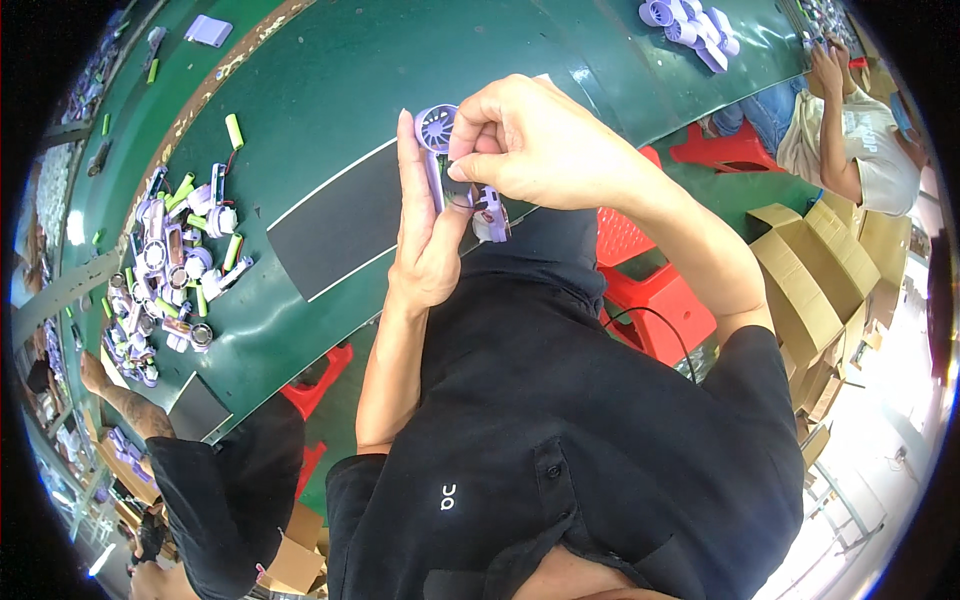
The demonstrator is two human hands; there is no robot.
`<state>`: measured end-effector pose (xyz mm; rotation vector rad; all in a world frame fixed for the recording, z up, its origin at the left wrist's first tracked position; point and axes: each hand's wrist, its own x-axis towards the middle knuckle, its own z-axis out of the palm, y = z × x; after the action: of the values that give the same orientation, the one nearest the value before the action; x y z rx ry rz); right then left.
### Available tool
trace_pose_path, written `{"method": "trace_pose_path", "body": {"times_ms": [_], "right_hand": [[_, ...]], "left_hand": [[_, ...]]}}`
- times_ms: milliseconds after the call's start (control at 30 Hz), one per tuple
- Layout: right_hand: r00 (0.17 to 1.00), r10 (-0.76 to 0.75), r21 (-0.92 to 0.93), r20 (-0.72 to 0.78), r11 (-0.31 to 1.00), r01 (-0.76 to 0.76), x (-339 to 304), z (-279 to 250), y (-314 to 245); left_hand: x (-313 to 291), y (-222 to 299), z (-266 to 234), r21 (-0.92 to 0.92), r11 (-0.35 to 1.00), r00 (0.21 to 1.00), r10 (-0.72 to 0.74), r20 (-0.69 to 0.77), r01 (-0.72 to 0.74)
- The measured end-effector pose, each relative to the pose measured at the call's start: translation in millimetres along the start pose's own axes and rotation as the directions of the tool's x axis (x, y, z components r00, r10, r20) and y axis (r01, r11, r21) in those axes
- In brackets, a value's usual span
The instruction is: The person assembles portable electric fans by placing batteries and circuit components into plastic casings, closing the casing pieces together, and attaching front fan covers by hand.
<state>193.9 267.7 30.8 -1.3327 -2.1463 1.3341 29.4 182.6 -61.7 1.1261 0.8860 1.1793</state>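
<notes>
My left hand (428, 235) is upright over the near edge of the green workbench, its fingers straight along one side of a purple handheld fan shell (437, 128) and its thumb on the other side. The shell's round, spoked grille points away from me. Over its body, my right hand (530, 145) pinches thumb and forefinger together at a small dark part that I cannot make out. Just below the right hand, beside the shell, is another purple piece (490, 218) with small fittings; how it is supported is hidden.
A black mat (345, 220) lies on the green bench (330, 90). Left of it is a heap of purple fan parts with green battery cells (165, 255). More purple fan pieces (690, 30) lie far right. Red stools (655, 310), cardboard boxes (815, 270) and other people surround the bench.
</notes>
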Motion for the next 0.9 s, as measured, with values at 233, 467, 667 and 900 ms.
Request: {"method": "trace_pose_path", "body": {"times_ms": [233, 467, 667, 900], "right_hand": [[1.000, -0.019, 0.091, -0.017, 0.996, 0.020, -2.2, 10.6, 10.6], [0.996, -0.088, 0.413, -0.021, 0.906, 0.089, -2.3, 25.1, 27.7], [0.997, -0.072, 0.370, -0.016, 0.926, 0.072, -3.3, 29.3, 26.8], [0.980, -0.165, 0.310, -0.109, 0.931, 0.191, -5.8, 36.7, 36.8]], "left_hand": [[0.5, -0.7, 0.3, 0.082, 0.996, 0.999, 0.034, 0.025, -0.036], [-0.4, 2.6, -1.4, 0.135, 0.988, 0.997, 0.079, 0.016, -0.080], [-4.0, -3.6, -3.8, 0.305, 0.940, 0.987, 0.158, 0.014, -0.155], [-8.1, 0.9, 4.1, 0.257, 0.963, 0.995, 0.092, -0.040, -0.079]]}}
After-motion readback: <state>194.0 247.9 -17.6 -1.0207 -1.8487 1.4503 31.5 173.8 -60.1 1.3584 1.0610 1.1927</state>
